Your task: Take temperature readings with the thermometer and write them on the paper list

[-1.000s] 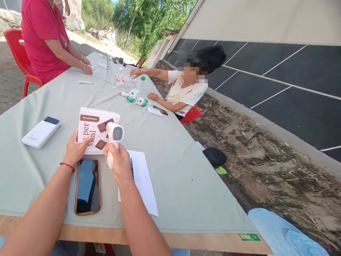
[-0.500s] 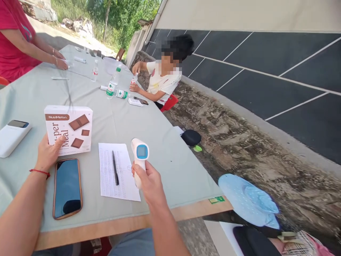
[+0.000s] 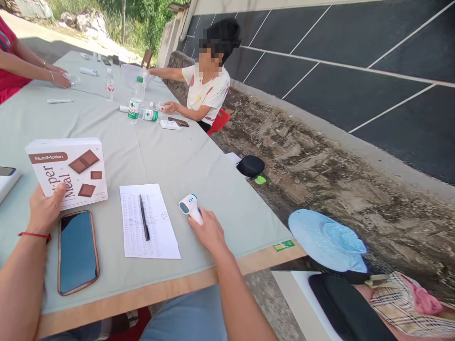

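My left hand (image 3: 48,207) grips the lower left of a white snack box (image 3: 69,173) printed with brown squares, its thumb across the front. Below the box a phone (image 3: 78,252) in a brown case lies on the table. On the right, my right hand (image 3: 210,230) is closed round the handle of a white and blue infrared thermometer (image 3: 191,207), now tilted low near the tabletop. Between my hands a printed sheet (image 3: 163,237) lies flat, with a black pen (image 3: 144,218) on top of it.
A white device (image 3: 7,182) is at the left edge. Farther off stand a green-capped bottle (image 3: 135,100) and a smaller bottle (image 3: 109,85), with another bottle (image 3: 150,115) on its side. Two people sit or stand at the table. A blue hat (image 3: 325,240) is beyond the right edge.
The thermometer has tipped over and lowered in my right hand, its screen turning left. The box shifts left in view. The seated person's arm now reaches out toward the plastic tub.
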A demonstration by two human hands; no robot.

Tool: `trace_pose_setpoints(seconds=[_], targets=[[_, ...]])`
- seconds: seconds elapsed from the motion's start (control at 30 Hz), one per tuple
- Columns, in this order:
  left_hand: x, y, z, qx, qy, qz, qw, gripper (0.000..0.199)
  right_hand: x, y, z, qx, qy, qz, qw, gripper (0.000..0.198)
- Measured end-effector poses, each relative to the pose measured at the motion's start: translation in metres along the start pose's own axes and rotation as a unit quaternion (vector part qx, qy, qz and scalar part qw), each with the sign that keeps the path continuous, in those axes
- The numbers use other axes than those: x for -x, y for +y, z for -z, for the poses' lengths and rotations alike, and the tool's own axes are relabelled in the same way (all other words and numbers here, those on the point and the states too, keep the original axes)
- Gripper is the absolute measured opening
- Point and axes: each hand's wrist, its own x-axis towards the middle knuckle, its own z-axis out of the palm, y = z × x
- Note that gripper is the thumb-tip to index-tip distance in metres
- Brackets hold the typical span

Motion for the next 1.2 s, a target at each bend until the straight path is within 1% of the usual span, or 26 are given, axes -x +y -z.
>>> trace_pose_setpoints(seconds=[0.03,0.1,0.17,0.2,0.27,0.3,0.37,0.43,0.47,0.53,0.6,0.63,0.67,0.73,0.77,0.8,0.83,0.87,0.9,0.93,1.0,1.03,1.1,1.17,1.2], targets=[[0.001,0.001,-0.001,0.011,0.001,0.002,1.0,0.062,-0.002,0.001,0.001,0.016,0.01,0.008,1.0,0.045],[0.002,0.003,-0.002,0.025,0.006,0.009,1.0,0.062,-0.003,-0.006,0.004,0.011,0.062,0.032,0.997,0.046],[0.003,0.003,-0.004,0.04,0.009,-0.006,0.999,0.063,0.001,-0.027,0.005,-0.045,0.099,0.085,0.99,0.039],[0.003,0.002,-0.006,0.052,0.003,-0.03,0.998,0.062,0.003,-0.04,0.004,-0.089,0.085,0.123,0.985,0.031],[0.003,0.002,-0.009,0.089,-0.016,-0.097,0.991,0.061,0.007,-0.07,-0.003,-0.169,-0.002,0.182,0.969,0.022],[0.003,0.002,-0.011,0.109,-0.021,-0.128,0.985,0.06,0.009,-0.085,-0.008,-0.186,-0.038,0.192,0.963,0.021],[0.002,0.003,-0.014,0.136,-0.03,-0.168,0.976,0.058,0.01,-0.111,-0.019,-0.162,-0.077,0.203,0.963,0.02],[0.001,0.004,-0.016,0.14,-0.05,-0.184,0.972,0.056,0.011,-0.13,-0.029,-0.1,-0.093,0.211,0.968,0.022],[0.001,0.004,-0.016,0.132,-0.072,-0.185,0.971,0.055,0.011,-0.136,-0.033,-0.068,-0.097,0.216,0.969,0.026],[-0.001,0.004,-0.014,0.103,-0.12,-0.17,0.973,0.056,0.01,-0.141,-0.037,-0.023,-0.107,0.227,0.968,0.035],[-0.002,0.004,-0.009,0.068,-0.145,-0.15,0.976,0.062,0.007,-0.138,-0.037,-0.031,-0.118,0.235,0.964,0.043],[-0.001,0.005,-0.006,0.046,-0.138,-0.145,0.979,0.067,0.004,-0.133,-0.035,-0.062,-0.119,0.237,0.962,0.044],[0.0,0.007,-0.002,0.022,-0.114,-0.146,0.982,0.075,0.001,-0.127,-0.032,-0.111,-0.111,0.237,0.959,0.042],[0.009,0.018,0.006,-0.03,-0.031,-0.17,0.985,0.092,-0.009,-0.112,-0.027,-0.248,-0.074,0.22,0.94,0.035],[0.017,0.027,0.01,-0.051,0.012,-0.191,0.98,0.098,-0.014,-0.105,-0.026,-0.325,-0.05,0.201,0.923,0.033],[0.028,0.038,0.013,-0.065,0.046,-0.219,0.972,0.1,-0.019,-0.098,-0.024,-0.4,-0.026,0.176,0.899,0.032],[0.042,0.05,0.016,-0.071,0.059,-0.247,0.965,0.101,-0.023,-0.093,-0.024,-0.465,-0.007,0.147,0.873,0.034],[0.061,0.064,0.017,-0.065,0.054,-0.265,0.961,0.101,-0.026,-0.088,-0.025,-0.517,0.006,0.12,0.848,0.038],[0.082,0.078,0.016,-0.035,0.057,-0.275,0.959,0.1,-0.027,-0.086,-0.026,-0.554,0.015,0.096,0.827,0.042],[0.105,0.09,0.014,0.019,0.043,-0.269,0.962,0.099,-0.027,-0.084,-0.029,-0.577,0.022,0.077,0.813,0.042],[0.155,0.107,0.007,0.172,0.03,-0.237,0.956,0.093,-0.024,-0.084,-0.032,-0.598,0.022,0.055,0.799,0.036],[0.178,0.109,0.002,0.231,0.017,-0.179,0.956,0.087,-0.022,-0.086,-0.034,-0.603,0.019,0.05,0.796,0.034],[0.216,0.1,-0.006,0.312,0.008,-0.095,0.945,0.074,-0.019,-0.09,-0.034,-0.614,0.006,0.042,0.788,0.035],[0.241,0.075,-0.005,0.348,-0.027,-0.044,0.936,0.06,-0.02,-0.094,-0.031,-0.625,-0.017,0.027,0.78,0.034],[0.249,0.059,0.0,0.352,-0.026,-0.008,0.936,0.058,-0.022,-0.096,-0.03,-0.628,-0.031,0.017,0.778,0.032]])
